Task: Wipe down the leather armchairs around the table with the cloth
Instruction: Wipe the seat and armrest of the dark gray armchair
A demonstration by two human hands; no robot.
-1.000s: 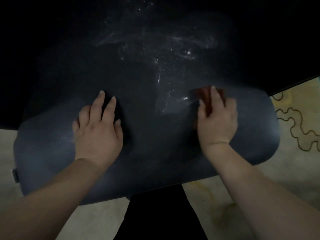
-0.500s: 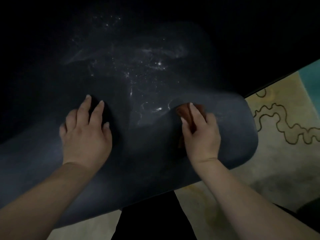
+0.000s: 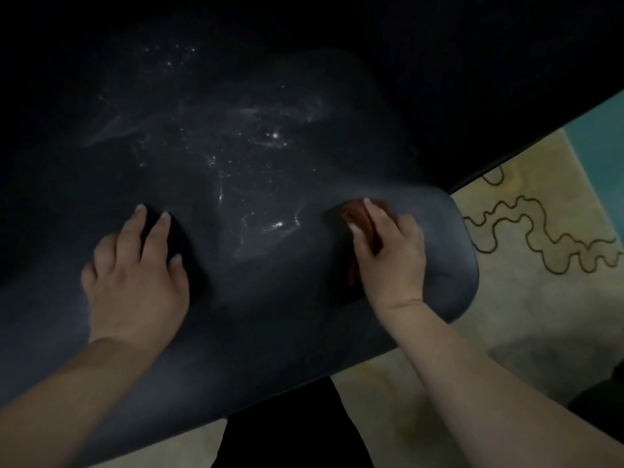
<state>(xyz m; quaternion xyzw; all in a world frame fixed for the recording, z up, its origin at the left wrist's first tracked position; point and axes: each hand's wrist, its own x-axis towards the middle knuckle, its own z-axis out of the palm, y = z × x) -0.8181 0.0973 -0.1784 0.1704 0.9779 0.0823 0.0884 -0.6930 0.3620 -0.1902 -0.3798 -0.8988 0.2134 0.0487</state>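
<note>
left hand (image 3: 135,282) flat w/ fingers straight on dark armchair (image 3: 270,315), right hand (image 3: 391,255) gripping reddish cloth (image 3: 353,214) against it, patterned rug (image 3: 523,265) beside

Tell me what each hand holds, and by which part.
The right hand presses the brown cloth onto the armchair, fingers over its top; most of the cloth is hidden. The left hand holds nothing and rests flat on the leather.

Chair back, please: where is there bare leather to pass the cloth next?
Bare leather lies between the left hand and the right hand, which holds the cloth, and on the chair back toward its right end by the rug. Wet streaks crowd the middle above.
</note>
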